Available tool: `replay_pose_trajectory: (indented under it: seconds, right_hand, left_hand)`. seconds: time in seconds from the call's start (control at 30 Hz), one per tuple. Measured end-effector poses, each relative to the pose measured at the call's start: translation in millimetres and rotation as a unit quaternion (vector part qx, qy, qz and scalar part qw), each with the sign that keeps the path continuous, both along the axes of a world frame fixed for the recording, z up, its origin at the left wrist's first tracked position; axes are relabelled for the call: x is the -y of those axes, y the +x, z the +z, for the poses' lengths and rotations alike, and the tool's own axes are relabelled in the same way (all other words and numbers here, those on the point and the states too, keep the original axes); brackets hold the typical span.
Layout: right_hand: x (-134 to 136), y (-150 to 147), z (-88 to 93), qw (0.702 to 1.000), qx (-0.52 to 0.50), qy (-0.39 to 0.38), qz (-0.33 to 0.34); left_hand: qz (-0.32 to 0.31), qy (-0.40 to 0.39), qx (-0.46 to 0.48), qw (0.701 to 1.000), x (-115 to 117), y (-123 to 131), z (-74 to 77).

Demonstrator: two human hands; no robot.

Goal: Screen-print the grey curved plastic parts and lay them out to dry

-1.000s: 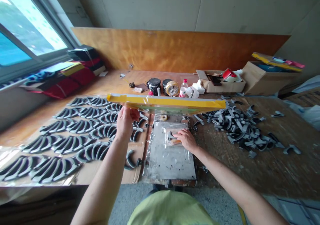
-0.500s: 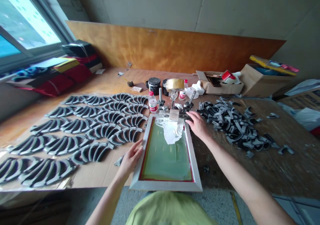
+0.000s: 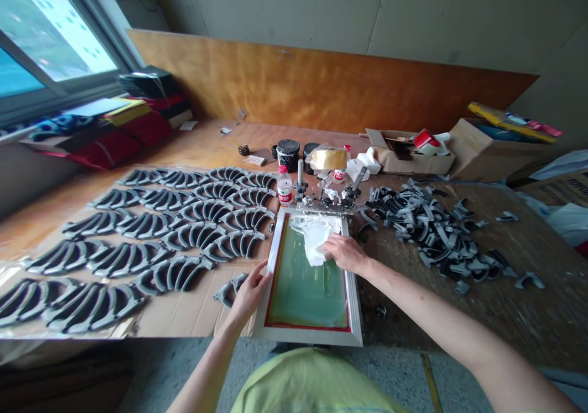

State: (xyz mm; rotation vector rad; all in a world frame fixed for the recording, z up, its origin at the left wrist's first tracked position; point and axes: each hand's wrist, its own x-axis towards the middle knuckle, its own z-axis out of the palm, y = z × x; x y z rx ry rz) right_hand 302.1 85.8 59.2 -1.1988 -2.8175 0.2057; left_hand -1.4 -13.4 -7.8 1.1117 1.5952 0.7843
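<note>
rows of parts (image 3: 172,276) lay set out left and a loose heap (image 3: 427,223) remained right, while near middle the left hand (image 3: 252,289), slightly spread, met the frame (image 3: 307,336) and the right hand (image 3: 345,252) curled at white paste (image 3: 315,241), grip unclear.

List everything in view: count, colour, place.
screen: 1, green, front centre
white mass: 1, white, on screen
laid-out parts: many, grey, left
heaped parts: many, grey, right
bottles: 2, clear, red-capped, behind screen
tubs: 2, black, behind screen
tape roll: 1, yellowish, behind screen
clamp hardware: uncounted, grey, screen's far edge
cartons: at least 2, brown, back right
stacked items: several, red and black, back left
board: 1, orange-brown, back
window: 1, grey-framed, upper left
table: 1, brown, under parts
left hand: 1, bare, at screen's left edge
right hand: 1, bare, at white mass
shirt: 1, yellow-green, bottom centre
</note>
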Motion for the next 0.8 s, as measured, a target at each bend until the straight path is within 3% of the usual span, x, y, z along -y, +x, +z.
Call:
replay_pose_trajectory:
  seconds: [0.1, 0.2, 0.33, 0.43, 0.5, 0.57, 0.67, 0.8]
  right_hand:
    - [1.3, 11.4, 8.9, 0.998, -0.002, -0.024, 0.058]
    - [-10.8, 7.8, 11.2, 0.998, -0.026, -0.027, 0.04]
    - [-1.7, -5.3, -9.2, 0.996, -0.073, 0.053, -0.021]
    - [19.4, -1.8, -21.5, 0.994, -0.084, 0.066, 0.009]
    - [22.9, 5.2, -18.7, 0.994, -0.093, 0.045, 0.027]
    - [11.6, 9.1, -8.8, 0.993, -0.115, 0.015, 0.015]
    - [-24.8, 2.2, 10.0, 0.986, -0.154, -0.02, -0.063]
    - [-69.9, -15.4, 33.7, 0.979, -0.122, -0.035, -0.158]
  left_hand:
    - [0.002, 0.001, -0.002, 1.0, -0.5, 0.9, 0.8]
    - [0.003, 0.008, -0.002, 1.0, -1.8, 0.1, -0.1]
    - [0.0, 0.004, 0.014, 1.0, -3.2, -2.5, -4.1]
    - [0.006, 0.008, 0.023, 1.0, -3.1, -3.2, -4.5]
    - [0.011, 0.008, 0.022, 1.0, -2.9, -3.0, -2.0]
    - [0.01, 0.001, 0.035, 0.999, -2.8, -2.5, 3.1]
    - [-0.001, -0.014, 0.069, 0.998, -2.8, -2.5, 17.7]
    - [0.003, -0.02, 0.088, 0.996, -4.3, -5.0, 54.2]
